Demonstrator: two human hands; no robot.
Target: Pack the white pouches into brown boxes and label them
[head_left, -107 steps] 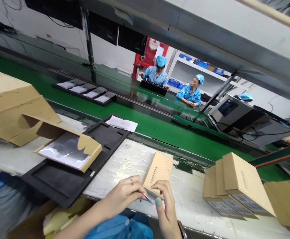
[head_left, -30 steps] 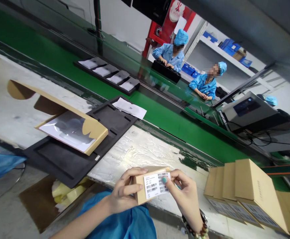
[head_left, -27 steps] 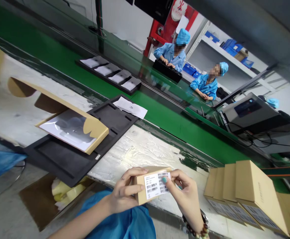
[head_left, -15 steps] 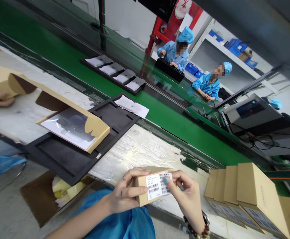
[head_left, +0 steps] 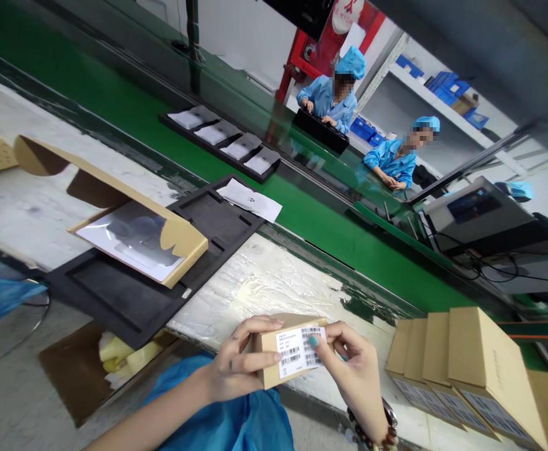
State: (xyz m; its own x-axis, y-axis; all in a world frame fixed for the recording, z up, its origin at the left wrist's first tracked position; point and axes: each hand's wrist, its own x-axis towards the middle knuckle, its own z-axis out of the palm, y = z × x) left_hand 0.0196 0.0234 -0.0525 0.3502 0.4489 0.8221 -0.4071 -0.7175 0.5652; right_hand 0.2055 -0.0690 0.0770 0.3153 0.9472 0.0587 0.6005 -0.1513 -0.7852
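I hold a small brown cardboard box (head_left: 274, 369) at the near edge of the worktable. My left hand (head_left: 238, 366) wraps round its left end, fingers closed on it. My right hand (head_left: 349, 360) grips the right end, and its thumb presses on the white barcode label (head_left: 297, 354) stuck on the face turned toward me. The box is lifted slightly above the table's white surface (head_left: 274, 282).
A row of similar brown boxes (head_left: 466, 363) stands at the right. An open box with a bagged item (head_left: 133, 235) rests on a black foam tray (head_left: 128, 294) at the left. Behind runs a green conveyor (head_left: 302, 219) carrying a black tray (head_left: 227, 141). Workers in blue sit across it.
Since 3.6 s ago the box has been turned so that its labelled end faces me. In the last second my hands have barely moved; a co-worker's hand and box at far left have shifted.
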